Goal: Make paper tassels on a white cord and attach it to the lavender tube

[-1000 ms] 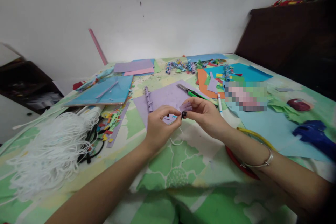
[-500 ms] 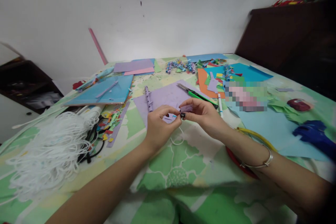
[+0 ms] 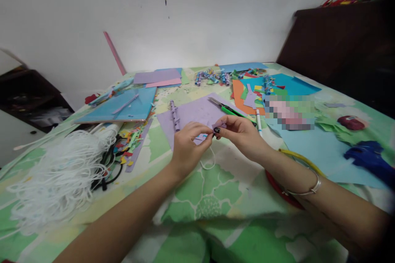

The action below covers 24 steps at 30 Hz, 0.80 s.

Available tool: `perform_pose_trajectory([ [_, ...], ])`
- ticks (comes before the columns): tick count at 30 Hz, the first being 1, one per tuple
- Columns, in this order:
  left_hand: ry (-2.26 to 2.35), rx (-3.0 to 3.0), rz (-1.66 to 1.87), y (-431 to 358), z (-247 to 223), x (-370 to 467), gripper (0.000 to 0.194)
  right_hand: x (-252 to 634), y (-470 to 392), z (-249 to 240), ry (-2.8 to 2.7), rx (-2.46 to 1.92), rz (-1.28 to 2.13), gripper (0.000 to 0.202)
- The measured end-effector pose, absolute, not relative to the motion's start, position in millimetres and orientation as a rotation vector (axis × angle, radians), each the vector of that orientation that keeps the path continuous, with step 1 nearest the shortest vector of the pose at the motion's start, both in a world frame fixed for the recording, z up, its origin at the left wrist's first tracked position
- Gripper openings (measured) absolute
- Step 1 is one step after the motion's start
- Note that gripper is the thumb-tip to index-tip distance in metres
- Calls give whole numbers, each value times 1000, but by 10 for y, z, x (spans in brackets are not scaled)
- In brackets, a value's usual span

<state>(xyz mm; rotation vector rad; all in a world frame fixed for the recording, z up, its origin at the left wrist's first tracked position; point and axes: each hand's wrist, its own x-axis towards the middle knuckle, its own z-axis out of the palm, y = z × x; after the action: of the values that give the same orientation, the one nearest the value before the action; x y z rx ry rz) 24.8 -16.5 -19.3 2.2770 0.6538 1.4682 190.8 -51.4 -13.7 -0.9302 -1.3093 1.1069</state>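
My left hand [image 3: 187, 144] and my right hand [image 3: 243, 136] meet fingertip to fingertip above the table. Between the right thumb and fingers sits a small purple paper piece [image 3: 219, 124], partly covered by them. My left thumb and forefinger pinch at its near end, where the exact grip is hidden. Below the hands a thin white cord [image 3: 210, 167] forms a loop on the tablecloth. A purple paper sheet [image 3: 194, 109] lies just beyond, bearing a rolled purple paper tube [image 3: 175, 116] with curled snips and a pair of green-handled scissors [image 3: 230, 111].
A tangle of white cord [image 3: 61, 176] lies at left, beside a blue board [image 3: 123, 107] and coloured scraps [image 3: 131, 141]. On the right are a white marker [image 3: 259, 122], light blue paper [image 3: 314, 158], a dark blue object [image 3: 367, 154] and orange paper [image 3: 238, 94].
The purple paper piece now shows less between my right fingers, looking folded or curled. My right fingers have closed in slightly; my left hand stays nearly in place.
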Motion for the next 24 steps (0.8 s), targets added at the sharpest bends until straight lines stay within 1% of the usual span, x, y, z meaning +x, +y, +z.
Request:
perform_pose_trajectory([
  [6,590,2446,1555,-129,-228,241,8,1889,-511,-148,-1305,-940,1083,14],
  [10,505,2542,1637,-115,-242,246,9,1870,-525,-141,-1260,-930,1128,18],
  [15,501,2557,1657,-118,-242,241,8,1873,-521,-151,-1196,-885,1170,16],
  [21,676,2358,1459,-121,-221,248,3,1891,-508,-166,-1161,-846,1179,15],
  [24,718,2298,1404,-125,-210,257,4,1892,-507,-172,-1159,-808,1195,15],
])
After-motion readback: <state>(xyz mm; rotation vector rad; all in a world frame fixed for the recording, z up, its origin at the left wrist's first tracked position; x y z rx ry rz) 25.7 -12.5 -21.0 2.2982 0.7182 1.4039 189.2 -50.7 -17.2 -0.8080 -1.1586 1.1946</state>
